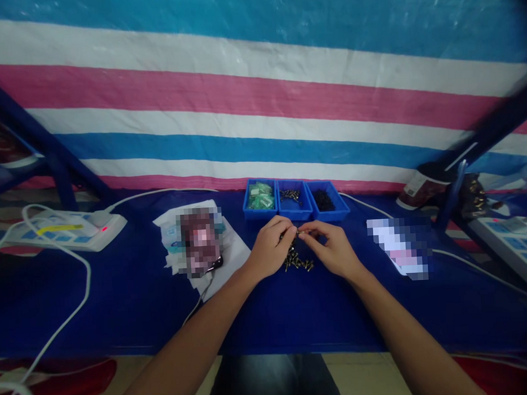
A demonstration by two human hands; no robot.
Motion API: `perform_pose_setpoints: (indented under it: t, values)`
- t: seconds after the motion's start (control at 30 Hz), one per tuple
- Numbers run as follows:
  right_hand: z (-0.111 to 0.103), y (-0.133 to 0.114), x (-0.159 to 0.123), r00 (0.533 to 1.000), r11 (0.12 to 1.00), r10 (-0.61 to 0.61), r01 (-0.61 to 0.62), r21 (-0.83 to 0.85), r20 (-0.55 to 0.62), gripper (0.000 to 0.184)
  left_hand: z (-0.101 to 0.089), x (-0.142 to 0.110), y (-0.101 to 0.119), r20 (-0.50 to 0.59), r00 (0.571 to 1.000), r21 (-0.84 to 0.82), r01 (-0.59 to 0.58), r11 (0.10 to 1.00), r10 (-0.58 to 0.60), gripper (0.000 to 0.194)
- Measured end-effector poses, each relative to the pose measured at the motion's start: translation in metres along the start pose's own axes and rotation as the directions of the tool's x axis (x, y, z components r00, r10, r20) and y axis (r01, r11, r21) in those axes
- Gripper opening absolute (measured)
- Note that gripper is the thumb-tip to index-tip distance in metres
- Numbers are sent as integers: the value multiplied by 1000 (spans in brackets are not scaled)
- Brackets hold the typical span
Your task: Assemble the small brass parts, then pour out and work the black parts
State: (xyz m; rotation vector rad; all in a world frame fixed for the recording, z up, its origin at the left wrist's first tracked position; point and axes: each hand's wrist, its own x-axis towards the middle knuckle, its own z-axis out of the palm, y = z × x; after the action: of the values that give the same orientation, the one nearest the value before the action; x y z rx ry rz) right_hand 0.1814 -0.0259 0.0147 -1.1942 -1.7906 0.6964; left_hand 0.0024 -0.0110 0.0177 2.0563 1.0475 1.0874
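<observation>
My left hand (270,244) and my right hand (330,247) meet fingertip to fingertip above the blue table (274,315). Both are closed in a pinch on a small metal part (298,233) held between them. Just below the hands lies a small pile of dark metal parts (298,260) on the table. Behind the hands stand three small blue bins: the left bin (260,199) holds green pieces, the middle bin (293,199) holds metal parts, the right bin (326,201) holds black pieces.
A white power strip (71,230) with white cables lies at the left. A white cloth or paper (231,246) sits left of my hands. Another power strip (513,246) and a dark jar (422,189) are at the right. A striped tarp hangs behind.
</observation>
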Motion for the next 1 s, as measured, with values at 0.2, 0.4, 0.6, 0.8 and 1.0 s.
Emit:
perform_pose_setpoints:
  t: [0.2,0.4,0.6,0.8,1.0]
  values:
    - [-3,-2,0,999,1000,20,-20,-6,48,21,0,-1,-1,-66,996,16,64,998,-63,36]
    - [4,1,4,987,971,149,-157,177,62,28,-6,1,-6,-283,944,60,195,979,-170,43]
    - [4,18,8,960,964,249,-232,127,-130,65,-6,2,-11,-318,932,146,230,962,-174,39]
    - [-15,14,-1,939,939,246,-170,-298,240,30,-2,1,-14,-260,953,206,213,955,-156,22]
    - [-20,12,-5,849,944,256,-118,-307,462,20,-2,0,-13,-234,961,213,198,957,-147,18]
